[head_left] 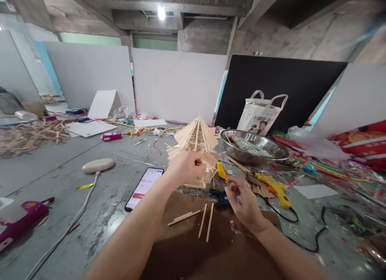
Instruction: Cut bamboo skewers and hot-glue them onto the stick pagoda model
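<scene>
A tiered model tower of thin wooden sticks (pixel 197 133) with a pointed roof stands in front of me. My left hand (pixel 188 166) is closed at the tower's lower tiers and covers part of them. What its fingers hold, if anything, is hidden. Lower and to the right, my right hand (pixel 243 201) has thumb and fingers pinched together; I cannot make out what is between them. A yellow object (pixel 221 170) stands just beyond its fingertips, and a dark blue tool (pixel 219 197) lies beside it. Several loose round sticks (pixel 202 220) rest on the brown board (pixel 183 252) below my hands.
Left of the tower lie a phone (pixel 144 188) showing a timer and a white corded block (pixel 98 165). To the right are a metal bowl (pixel 256 149) with paper-wrapped sticks, a yellow glue gun (pixel 279 191) with a black cord, and a paper bag (pixel 261 113).
</scene>
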A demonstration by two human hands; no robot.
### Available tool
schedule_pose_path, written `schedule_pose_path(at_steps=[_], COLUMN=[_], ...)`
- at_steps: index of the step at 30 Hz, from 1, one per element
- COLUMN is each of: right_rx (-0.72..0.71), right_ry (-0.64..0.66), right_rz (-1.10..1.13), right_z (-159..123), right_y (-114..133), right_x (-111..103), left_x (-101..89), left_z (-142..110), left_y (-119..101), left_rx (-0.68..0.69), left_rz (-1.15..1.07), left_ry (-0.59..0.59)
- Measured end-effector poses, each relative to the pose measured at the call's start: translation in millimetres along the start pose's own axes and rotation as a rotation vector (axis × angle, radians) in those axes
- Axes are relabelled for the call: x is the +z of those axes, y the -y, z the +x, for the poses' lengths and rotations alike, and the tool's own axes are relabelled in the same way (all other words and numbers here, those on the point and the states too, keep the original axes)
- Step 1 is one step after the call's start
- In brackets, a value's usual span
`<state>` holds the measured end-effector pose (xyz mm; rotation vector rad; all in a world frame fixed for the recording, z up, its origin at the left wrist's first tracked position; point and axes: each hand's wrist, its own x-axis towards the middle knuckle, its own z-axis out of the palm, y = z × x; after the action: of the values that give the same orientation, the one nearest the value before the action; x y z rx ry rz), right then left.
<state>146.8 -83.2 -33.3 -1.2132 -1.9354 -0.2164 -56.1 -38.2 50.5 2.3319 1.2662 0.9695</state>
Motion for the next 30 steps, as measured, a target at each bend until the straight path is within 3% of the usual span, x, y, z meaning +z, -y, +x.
schedule_pose_path(at_steps=[4, 7, 10, 13, 17, 20, 25, 30], right_rx=[-0.141, -0.255, -0.249, -0.101, 0.313, 0.522, 0.607, 0.591], right_ry=[0.022, 0.133, 0.214, 0.305, 0.295, 0.258, 0.241, 0.234], right_rz=[-0.163, -0.245, -0.242, -0.066, 0.473, 0.798, 0.962, 0.964], right_z=[36.1, 62.1, 79.9, 94.0, 116.8, 132.4, 143.5, 148.0], right_y=[14.4, 28.6, 36.7, 38.3, 39.1, 42.4, 49.8, 54.4], right_x=[-11.8, -16.0, -16.9, -15.2, -9.3, -4.1, 2.5, 10.2], left_x=[7.0, 6.8, 7.6, 9.7, 12.0, 14.8, 23.5, 37.7], left_z=[-0.3, 0.8, 3.1, 6.1, 9.0, 9.5, 9.1, 8.1], left_y=[7.5, 6.7, 6.1, 8.8, 14.1, 16.9, 19.4, 23.2], left_rx=[0.047, 0.063, 0.068, 0.045, -0.023, -0.070, -0.183, -0.248], left_rz=[-0.045, -0.089, -0.141, -0.230, -0.334, -0.417, -0.731, -0.938], left_ry=[0.031, 0.028, -0.001, -0.093, -0.248, -0.235, -0.165, -0.339])
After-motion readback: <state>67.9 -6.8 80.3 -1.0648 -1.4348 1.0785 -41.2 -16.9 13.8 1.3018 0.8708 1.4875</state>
